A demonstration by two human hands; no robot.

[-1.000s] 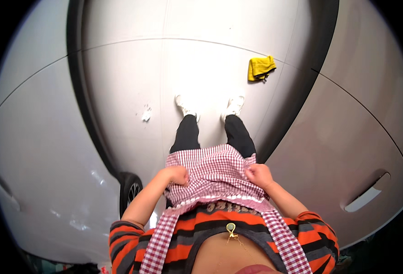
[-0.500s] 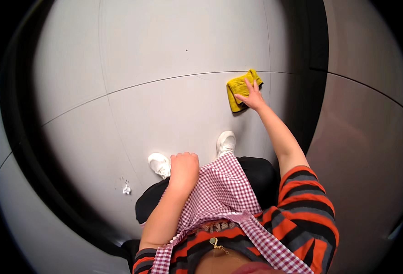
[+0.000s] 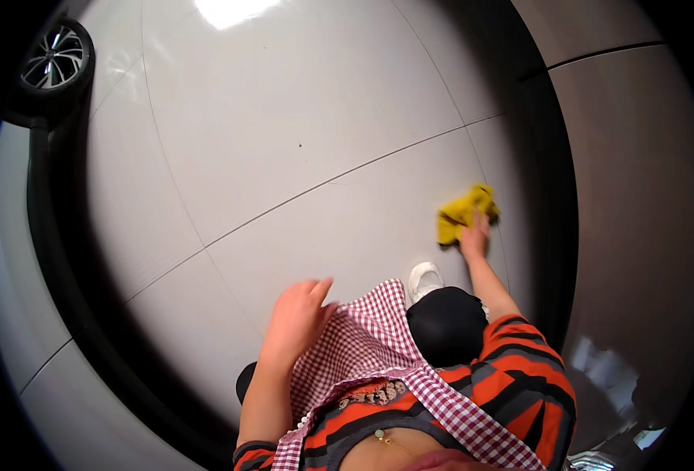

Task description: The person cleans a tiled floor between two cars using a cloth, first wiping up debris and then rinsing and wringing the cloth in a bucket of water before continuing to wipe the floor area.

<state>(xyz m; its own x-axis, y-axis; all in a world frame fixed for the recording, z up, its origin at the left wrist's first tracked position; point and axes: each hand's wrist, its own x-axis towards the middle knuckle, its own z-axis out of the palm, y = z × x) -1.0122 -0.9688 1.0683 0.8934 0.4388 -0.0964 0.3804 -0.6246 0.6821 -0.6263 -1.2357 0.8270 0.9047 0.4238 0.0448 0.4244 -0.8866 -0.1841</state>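
Observation:
My right hand [image 3: 474, 238] reaches down to the pale tiled floor [image 3: 300, 141] and grips a crumpled yellow cloth [image 3: 463, 213] lying there, just ahead of my white shoe [image 3: 423, 280]. My left hand [image 3: 298, 315] hovers with its fingers loosely apart, holding nothing, beside the red-and-white checked apron [image 3: 362, 345] that I wear over an orange-and-black striped top. My dark trouser knee [image 3: 445, 322] is bent beneath my right arm.
A car's pale body [image 3: 17, 314] curves along the left, with a wheel [image 3: 54, 56] at the upper left. Another pale car panel [image 3: 637, 196] stands on the right, with a dark shadow band beside it.
I have turned and bent lower. My right hand stays on the yellow cloth, now closed on it. My left hand has lifted off the apron.

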